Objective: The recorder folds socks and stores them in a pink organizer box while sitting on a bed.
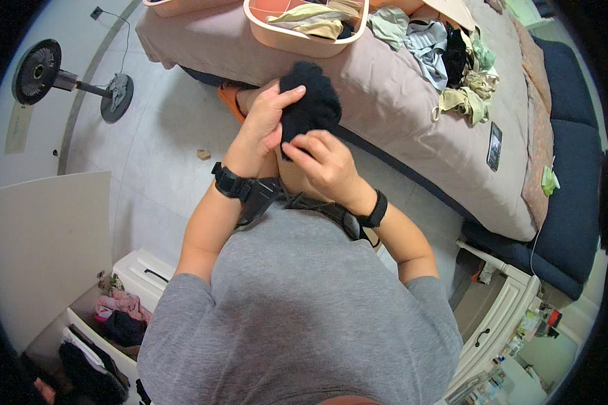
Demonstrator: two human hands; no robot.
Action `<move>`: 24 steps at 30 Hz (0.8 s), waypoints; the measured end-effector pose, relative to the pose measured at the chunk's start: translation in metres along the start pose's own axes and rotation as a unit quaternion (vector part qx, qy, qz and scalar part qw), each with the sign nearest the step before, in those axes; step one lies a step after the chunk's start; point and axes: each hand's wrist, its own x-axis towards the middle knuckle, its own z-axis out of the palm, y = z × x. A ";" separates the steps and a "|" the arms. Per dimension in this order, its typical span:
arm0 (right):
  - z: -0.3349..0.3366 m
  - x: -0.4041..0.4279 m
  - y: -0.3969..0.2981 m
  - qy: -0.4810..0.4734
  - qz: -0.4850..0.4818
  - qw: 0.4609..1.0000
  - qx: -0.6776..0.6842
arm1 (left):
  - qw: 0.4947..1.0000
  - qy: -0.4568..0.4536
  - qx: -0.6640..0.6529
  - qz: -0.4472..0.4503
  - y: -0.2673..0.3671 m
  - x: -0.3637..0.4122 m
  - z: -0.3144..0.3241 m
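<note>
A bunched black cloth garment (311, 98) hangs in front of me between both hands, beside the edge of the bed. My left hand (271, 114) grips its left side, thumb lying across the front. At the lower edge, the curled fingers of my right hand (319, 157) pinch the fabric. Beyond the garment, a pink divided storage box (304, 46) stands on the bed with folded cloth (309, 21) in its compartments. To its right lies a loose pile of small garments, among them a light blue one (428, 50), a black one (455, 55) and a yellow-green one (466, 104).
The bed (400, 116) spans the upper right, with a phone (494, 146) on it. A pedestal fan (116, 98) stands on the tiled floor at left. An open drawer (101, 336) holding clothes is at lower left. A white cabinet (491, 329) stands at lower right.
</note>
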 end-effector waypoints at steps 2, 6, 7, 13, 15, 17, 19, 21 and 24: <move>-0.001 -0.011 -0.008 -0.048 0.009 0.998 0.034 | 0.997 0.064 -0.031 0.023 0.001 0.001 -0.006; -0.006 -0.026 -0.013 -0.158 0.057 0.975 0.147 | 0.993 0.094 0.020 0.066 0.002 -0.002 -0.002; -0.016 -0.018 -0.012 -0.170 0.085 0.959 0.212 | 0.993 0.092 0.022 0.070 0.001 -0.006 0.000; -0.029 0.029 0.040 0.045 0.433 0.810 0.393 | 0.961 0.010 0.258 0.099 -0.011 -0.026 0.016; -0.028 0.032 0.050 0.036 0.481 0.673 0.560 | 0.970 0.020 0.230 0.071 -0.009 -0.033 0.026; -0.027 0.029 0.053 0.025 0.439 0.716 0.542 | 0.935 0.010 0.321 0.152 -0.006 -0.031 0.025; -0.033 0.032 0.045 0.010 0.441 0.721 0.535 | 0.907 0.032 0.369 0.202 -0.001 -0.028 0.024; -0.039 0.034 0.041 -0.004 0.445 0.725 0.526 | 0.874 0.051 0.414 0.250 0.006 -0.029 0.028; -0.046 0.037 0.038 0.047 0.446 0.703 0.551 | 0.887 -0.028 0.410 0.210 0.015 -0.031 0.031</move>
